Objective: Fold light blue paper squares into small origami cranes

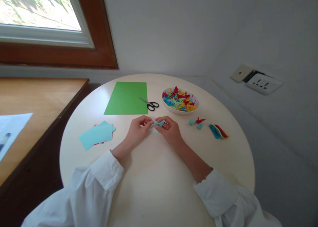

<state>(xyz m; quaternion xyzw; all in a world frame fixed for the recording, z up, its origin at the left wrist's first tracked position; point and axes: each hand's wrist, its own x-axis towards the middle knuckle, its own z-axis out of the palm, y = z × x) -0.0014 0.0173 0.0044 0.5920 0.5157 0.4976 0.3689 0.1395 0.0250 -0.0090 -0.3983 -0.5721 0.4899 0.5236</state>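
Between the fingertips of both hands is a small light-blue origami crane (159, 123), held just above the round white table (154, 187). My left hand (140, 126) pinches its left end. On the other side, my right hand (170, 129) grips the wider, wing-like part between thumb and fingers. Parts of the folded paper are covered by the fingers, so its full shape cannot be made out. Beyond the hands, a white bowl (179, 111) holds many paper cranes in red, yellow, blue and green.
Scissors (150, 105) with black handles overlap a green sheet (126, 97). Light-blue paper pieces (96, 136) lie at left over red ones. To the right are a red crane (200, 120), small blue folded pieces (200, 126) and a fan of coloured strips (218, 131). A wooden desk (44, 97) stands left.
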